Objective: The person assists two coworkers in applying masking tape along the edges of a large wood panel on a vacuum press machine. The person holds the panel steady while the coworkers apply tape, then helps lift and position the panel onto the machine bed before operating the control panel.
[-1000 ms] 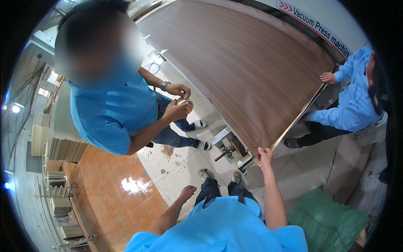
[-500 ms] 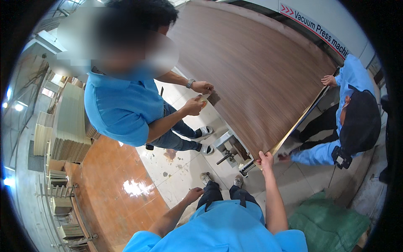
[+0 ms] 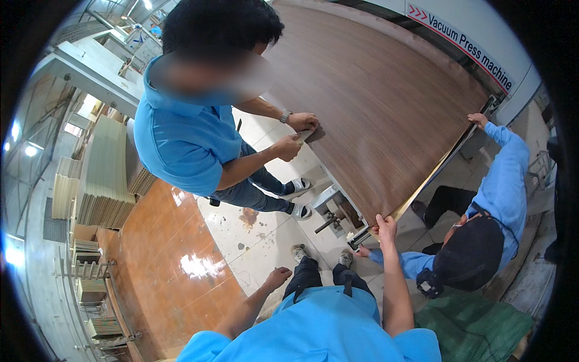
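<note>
Your right hand (image 3: 385,229) pinched the near corner of the brown sheet (image 3: 374,120), its fingers narrowed on the edge; the thumb's side showed, but the fingertips beneath were hidden. Your left hand (image 3: 278,277) hung low over the floor (image 3: 256,241), well apart from the sheet. Its fingers were loosely curled, and with the palm turned out of sight you could not tell whether they held anything.

The sheet lay spread across the bed of the machine (image 3: 518,57), its far end passing behind a co-worker's head and out at the top of the view. A yellow strip (image 3: 416,194) ran along its short edge from beside your right hand; what lay under the sheet was covered.

At your left, the standing co-worker (image 3: 187,151) held a pale item (image 3: 306,136) beside the sheet's long edge, mostly covered by the hands and too small to make out. At your right, a stooping co-worker (image 3: 505,175) had one hand at the sheet's other corner. That person's other arm passed behind your right forearm, its hand near the metal frame (image 3: 360,237), and the dark cap (image 3: 473,253) hid part of the body. A green cloth (image 3: 473,326) beside your right elbow was partly cut off by the dark lens rim.
</note>
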`<state>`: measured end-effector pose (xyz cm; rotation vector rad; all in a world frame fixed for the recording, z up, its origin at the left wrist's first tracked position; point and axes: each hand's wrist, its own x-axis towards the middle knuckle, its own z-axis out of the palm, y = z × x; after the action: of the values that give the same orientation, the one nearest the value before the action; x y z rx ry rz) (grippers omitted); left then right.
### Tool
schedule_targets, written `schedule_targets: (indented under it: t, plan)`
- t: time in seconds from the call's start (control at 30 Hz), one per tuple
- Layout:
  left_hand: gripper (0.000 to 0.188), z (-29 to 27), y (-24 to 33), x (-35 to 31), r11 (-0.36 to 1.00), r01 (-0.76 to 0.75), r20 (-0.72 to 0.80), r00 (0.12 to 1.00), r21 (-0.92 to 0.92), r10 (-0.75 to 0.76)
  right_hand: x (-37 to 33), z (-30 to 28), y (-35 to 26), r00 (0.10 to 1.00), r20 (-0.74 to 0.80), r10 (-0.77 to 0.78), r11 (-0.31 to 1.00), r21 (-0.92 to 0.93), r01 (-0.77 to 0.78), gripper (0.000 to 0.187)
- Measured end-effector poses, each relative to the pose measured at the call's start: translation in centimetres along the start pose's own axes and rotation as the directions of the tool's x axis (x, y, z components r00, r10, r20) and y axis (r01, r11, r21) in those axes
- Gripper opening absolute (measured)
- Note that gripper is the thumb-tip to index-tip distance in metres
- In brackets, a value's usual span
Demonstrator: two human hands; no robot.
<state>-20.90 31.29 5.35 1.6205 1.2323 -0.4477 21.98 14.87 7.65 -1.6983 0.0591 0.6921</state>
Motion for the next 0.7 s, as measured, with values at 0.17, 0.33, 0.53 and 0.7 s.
schedule_targets:
  t: [0.17,0.33,0.53,0.7]
  plan:
    - [0.042,1.9,0.3,-0.8,0.993,0.081,0.040,0.996,-0.083,-0.078,-0.1,0.2,0.1,1.000,-0.003,-0.025,0.999,0.043,0.025,0.028]
    - [0.043,2.4,0.2,-1.0,0.996,0.027,0.034,0.999,-0.082,-0.024,0.0,0.2,0.4,1.000,0.000,-0.021,0.994,0.104,0.020,0.029]
    - [0.045,1.4,-0.7,-0.1,0.992,0.038,-0.004,0.999,-0.117,-0.039,0.2,0.2,0.2,1.000,-0.019,-0.005,0.997,0.079,0.007,0.028]
    - [0.045,0.9,-0.6,0.2,0.991,0.062,-0.028,0.997,-0.120,-0.066,0.0,0.3,-0.2,0.999,-0.028,0.028,0.998,0.062,-0.026,0.027]
